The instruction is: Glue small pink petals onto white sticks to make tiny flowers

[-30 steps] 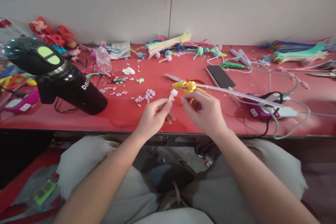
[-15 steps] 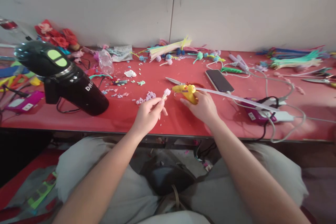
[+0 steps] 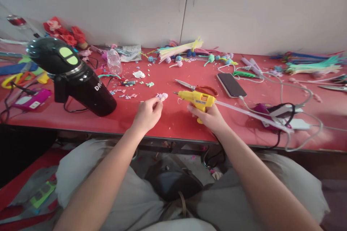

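Note:
My left hand is closed, its thumb and fingertips pinching a small pale lilac craft piece low over the red table. Small loose lilac bits were lying at this spot, and my hand now hides most of them. To the right, my right hand is wrapped around the grip of a yellow hot glue gun, whose nozzle points left toward the lilac piece without touching it. A long translucent glue stick juts from the gun's back. Scissors with orange handles lie just behind the gun.
A large black tumbler leans on the left. A phone with a white cable lies right of the scissors, near a purple power strip. Pipe cleaners and a clear plastic bottle are along the back of the red table.
My left hand has moved slightly left and down, bringing the lilac piece to the loose bits. The glue gun has turned more side-on and lowered slightly, away from the piece.

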Motion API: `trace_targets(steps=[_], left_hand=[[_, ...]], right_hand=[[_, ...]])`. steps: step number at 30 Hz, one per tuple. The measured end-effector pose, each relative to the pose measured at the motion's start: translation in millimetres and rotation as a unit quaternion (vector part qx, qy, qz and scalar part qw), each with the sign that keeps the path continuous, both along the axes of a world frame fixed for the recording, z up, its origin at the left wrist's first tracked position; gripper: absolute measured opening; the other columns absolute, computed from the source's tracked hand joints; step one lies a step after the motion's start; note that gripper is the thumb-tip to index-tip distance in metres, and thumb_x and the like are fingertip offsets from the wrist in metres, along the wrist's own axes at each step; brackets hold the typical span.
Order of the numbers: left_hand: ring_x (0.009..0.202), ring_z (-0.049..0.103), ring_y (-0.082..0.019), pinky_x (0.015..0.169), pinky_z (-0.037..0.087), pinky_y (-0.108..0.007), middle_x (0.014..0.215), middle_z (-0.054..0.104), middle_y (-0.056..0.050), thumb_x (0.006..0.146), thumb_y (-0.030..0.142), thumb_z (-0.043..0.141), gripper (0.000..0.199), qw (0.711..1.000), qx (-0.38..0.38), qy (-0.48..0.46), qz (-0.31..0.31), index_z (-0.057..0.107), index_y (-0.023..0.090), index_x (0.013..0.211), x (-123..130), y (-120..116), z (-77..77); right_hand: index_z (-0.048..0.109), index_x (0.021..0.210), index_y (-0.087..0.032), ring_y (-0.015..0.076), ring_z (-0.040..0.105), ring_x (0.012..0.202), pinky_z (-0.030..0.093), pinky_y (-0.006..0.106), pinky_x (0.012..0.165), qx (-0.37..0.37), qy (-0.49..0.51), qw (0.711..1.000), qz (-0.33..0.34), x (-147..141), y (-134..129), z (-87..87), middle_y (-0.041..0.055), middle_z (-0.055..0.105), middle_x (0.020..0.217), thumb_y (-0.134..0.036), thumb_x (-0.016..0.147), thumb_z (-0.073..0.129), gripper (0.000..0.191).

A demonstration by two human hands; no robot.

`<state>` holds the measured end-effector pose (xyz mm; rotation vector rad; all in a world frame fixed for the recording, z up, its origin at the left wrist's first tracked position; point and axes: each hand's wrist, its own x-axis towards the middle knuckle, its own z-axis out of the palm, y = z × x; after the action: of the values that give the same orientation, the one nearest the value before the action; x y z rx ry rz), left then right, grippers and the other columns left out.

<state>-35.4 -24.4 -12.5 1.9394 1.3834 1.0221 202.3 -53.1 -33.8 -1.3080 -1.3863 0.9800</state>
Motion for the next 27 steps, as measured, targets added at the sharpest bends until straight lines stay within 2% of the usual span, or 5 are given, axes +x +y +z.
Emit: trace_targets(steps=[4, 8, 13, 17, 27], left_hand=[[0.054, 0.05, -0.013, 0.059, 0.034, -0.027, 0.056, 0.054, 0.001, 0.091, 0.027, 0.055, 0.021, 0.997, 0.032, 0.075, -0.003, 0.062, 0.018, 0.073, -6.0, -2.6, -1.3], [0.054, 0.044, -0.012, 0.059, 0.034, -0.026, 0.056, 0.047, 0.002, 0.089, 0.026, 0.057, 0.021, 0.994, 0.06, 0.09, -0.013, 0.06, 0.018, 0.07, -5.9, -5.0, -0.9], [0.053, 0.035, -0.011, 0.058, 0.031, -0.026, 0.054, 0.039, 0.005, 0.089, 0.025, 0.057, 0.026, 0.993, 0.075, 0.082, -0.029, 0.054, 0.018, 0.064, -3.3, -6.4, 1.9], [0.053, 0.03, -0.011, 0.057, 0.03, -0.026, 0.054, 0.034, 0.005, 0.089, 0.024, 0.058, 0.03, 0.993, 0.083, 0.08, -0.029, 0.051, 0.019, 0.062, -2.3, -7.6, 3.4], [0.053, 0.032, -0.01, 0.057, 0.031, -0.026, 0.054, 0.037, 0.005, 0.089, 0.026, 0.059, 0.027, 0.992, 0.089, 0.086, -0.03, 0.056, 0.018, 0.063, -4.1, -8.8, 2.8]], right_hand=[[0.069, 0.087, -0.022, 0.0167, 0.056, 0.066, 0.048, 0.032, 0.063, 0.005, -0.006, 0.999, 0.044, -6.1, -9.8, 3.0, 0.0024, 0.065, 0.076, -0.056, 0.085, 0.072, 0.034], [0.067, 0.081, -0.022, 0.0176, 0.055, 0.065, 0.046, 0.032, 0.061, -0.008, -0.014, 0.998, 0.065, -10.2, -11.8, 1.1, 0.0022, 0.062, 0.072, -0.056, 0.088, 0.071, 0.035], [0.071, 0.095, -0.022, 0.0163, 0.052, 0.063, 0.044, 0.032, 0.059, -0.012, -0.033, 0.997, 0.07, -10.6, -11.2, -3.7, 0.0006, 0.061, 0.073, -0.057, 0.089, 0.07, 0.035], [0.072, 0.094, -0.022, 0.016, 0.049, 0.062, 0.042, 0.031, 0.058, -0.009, -0.046, 0.996, 0.069, -10.4, -10.8, -5.3, 0.0003, 0.058, 0.071, -0.056, 0.091, 0.068, 0.034], [0.075, 0.103, -0.022, 0.0187, 0.057, 0.067, 0.048, 0.033, 0.063, -0.001, -0.062, 0.995, 0.073, -10.5, -10.0, -4.5, 0.0032, 0.069, 0.08, -0.054, 0.092, 0.067, 0.035]])
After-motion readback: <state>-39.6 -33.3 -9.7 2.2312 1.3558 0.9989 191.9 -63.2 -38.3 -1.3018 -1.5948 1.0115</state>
